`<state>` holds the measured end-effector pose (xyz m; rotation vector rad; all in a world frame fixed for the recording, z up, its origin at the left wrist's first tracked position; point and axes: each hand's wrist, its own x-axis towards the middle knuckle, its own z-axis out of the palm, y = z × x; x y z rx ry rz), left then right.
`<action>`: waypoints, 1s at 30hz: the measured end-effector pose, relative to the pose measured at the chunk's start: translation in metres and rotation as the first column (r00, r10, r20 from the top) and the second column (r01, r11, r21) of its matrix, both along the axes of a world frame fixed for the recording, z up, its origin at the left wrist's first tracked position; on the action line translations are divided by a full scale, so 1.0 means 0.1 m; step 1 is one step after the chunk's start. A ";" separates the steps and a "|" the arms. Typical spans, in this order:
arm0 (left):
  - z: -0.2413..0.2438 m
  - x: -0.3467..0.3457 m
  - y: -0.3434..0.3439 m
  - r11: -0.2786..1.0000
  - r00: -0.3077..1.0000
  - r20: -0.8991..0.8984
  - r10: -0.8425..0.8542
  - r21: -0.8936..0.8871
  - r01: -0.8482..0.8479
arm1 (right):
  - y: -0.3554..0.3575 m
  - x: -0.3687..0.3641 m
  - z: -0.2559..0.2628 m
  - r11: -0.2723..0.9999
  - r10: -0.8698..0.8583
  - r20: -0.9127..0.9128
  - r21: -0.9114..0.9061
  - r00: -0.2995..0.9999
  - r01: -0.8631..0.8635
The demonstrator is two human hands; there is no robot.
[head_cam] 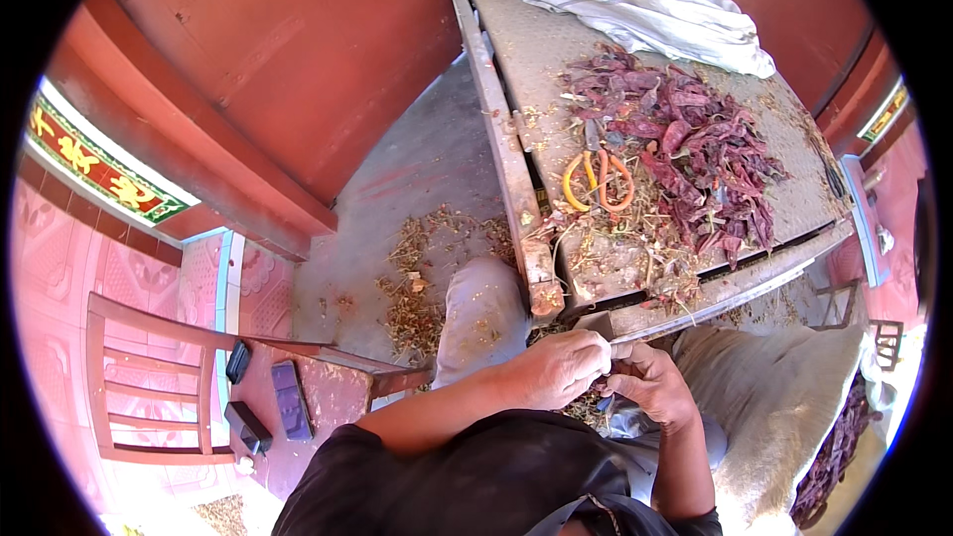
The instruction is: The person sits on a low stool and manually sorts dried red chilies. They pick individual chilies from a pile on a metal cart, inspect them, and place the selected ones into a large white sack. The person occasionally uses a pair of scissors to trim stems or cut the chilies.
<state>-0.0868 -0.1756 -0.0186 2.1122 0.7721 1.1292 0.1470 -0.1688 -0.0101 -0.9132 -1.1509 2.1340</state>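
Before my lap, both hands come together just off the table's near edge. My left hand [563,368] has its fingers curled inward, and what lies inside them is hidden. Close beside it, my right hand [657,381] pinches a small dark reddish piece, which looks like dried chilli; the fingers cover most of it. Beyond the hands, a heap of dried red chilli peppers [689,134] lies on the worn table [793,186]. Scissors with yellow and orange handles [616,193] rest at the heap's left side, blades pointing away from me.
Stems and bits [655,260] litter the table's near corner; more debris [413,320] lies on the floor. A white woven sack [648,7] lies at the far end. At right stands a pale sack [767,394]. A phone [292,400] lies on the wooden chair [339,387] at left.
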 end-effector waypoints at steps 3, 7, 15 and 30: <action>0.00 -0.05 -0.08 1.000 0.997 -0.077 0.013 0.029 -0.011 | -0.03 -0.07 -0.02 0.999 0.039 0.078 0.033 0.996 -0.042; -0.10 -0.10 -0.20 1.000 0.979 -0.203 0.013 0.009 -0.011 | -0.06 -0.20 -0.15 0.979 0.092 0.249 0.156 0.964 -0.134; -0.10 -1.76 -0.86 0.691 0.599 -0.492 0.631 0.005 -0.723 | -0.27 -0.24 -0.51 0.993 0.115 0.138 -0.015 0.984 -0.114; -0.44 -3.27 -2.88 -0.291 -0.207 -0.901 0.381 0.096 -0.952 | -0.65 0.69 -2.18 0.920 -0.099 0.256 -0.344 0.962 0.187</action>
